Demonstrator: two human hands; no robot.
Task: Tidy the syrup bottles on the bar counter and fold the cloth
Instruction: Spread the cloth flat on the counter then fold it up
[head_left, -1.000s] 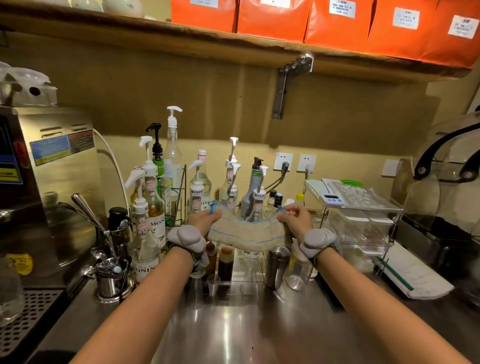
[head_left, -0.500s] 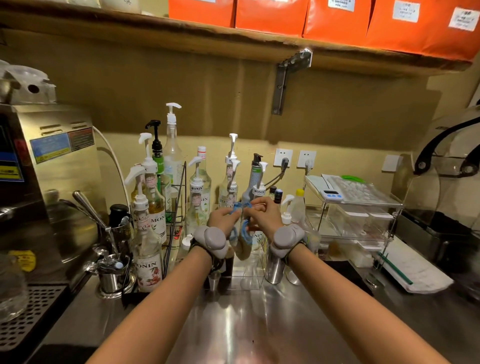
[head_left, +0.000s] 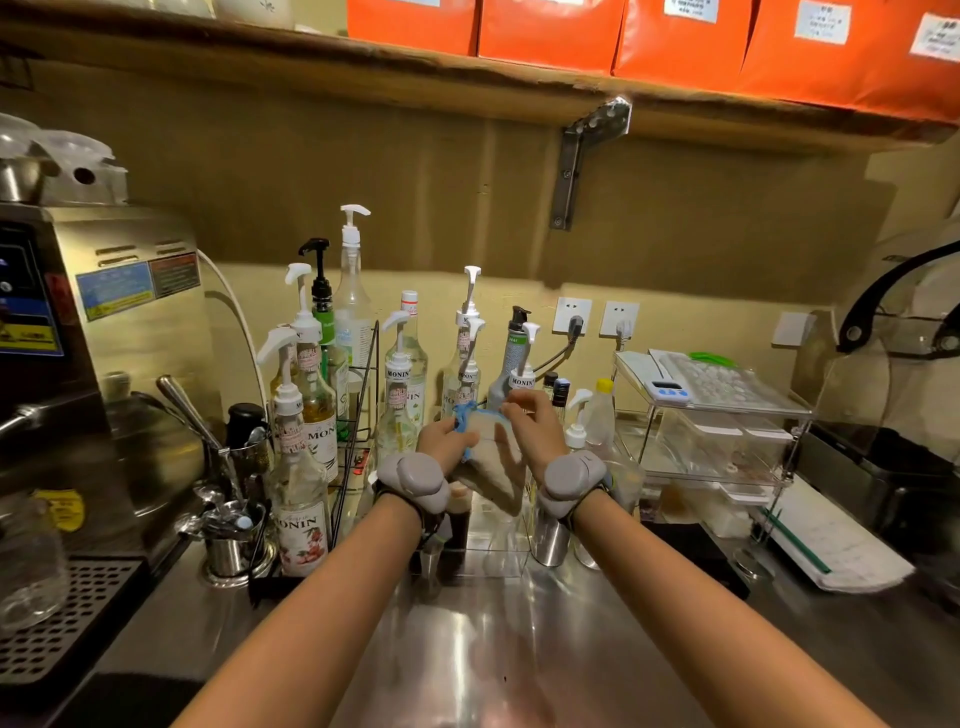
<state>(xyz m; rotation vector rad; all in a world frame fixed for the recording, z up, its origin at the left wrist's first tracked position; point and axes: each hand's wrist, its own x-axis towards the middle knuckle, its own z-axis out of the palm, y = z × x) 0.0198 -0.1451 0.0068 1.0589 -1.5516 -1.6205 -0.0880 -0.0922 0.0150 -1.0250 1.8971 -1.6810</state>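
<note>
Folded since a second ago, when both hands stretched it wide, the cloth (head_left: 493, 467) now hangs doubled between them above the steel counter (head_left: 467, 665). Left hand (head_left: 445, 439) pinches the blue-trimmed top corner; right hand (head_left: 532, 428) curls over the upper edge just beside it, fingers closed on the fabric. Both wrists carry grey devices. Behind the hands, pump-topped syrup bottles (head_left: 400, 395) stand clustered at the far side of the counter, some inside a wire rack (head_left: 363, 415). An espresso machine (head_left: 104, 322) fills the left; clear acrylic shelves (head_left: 727, 431) stand at right.
</note>
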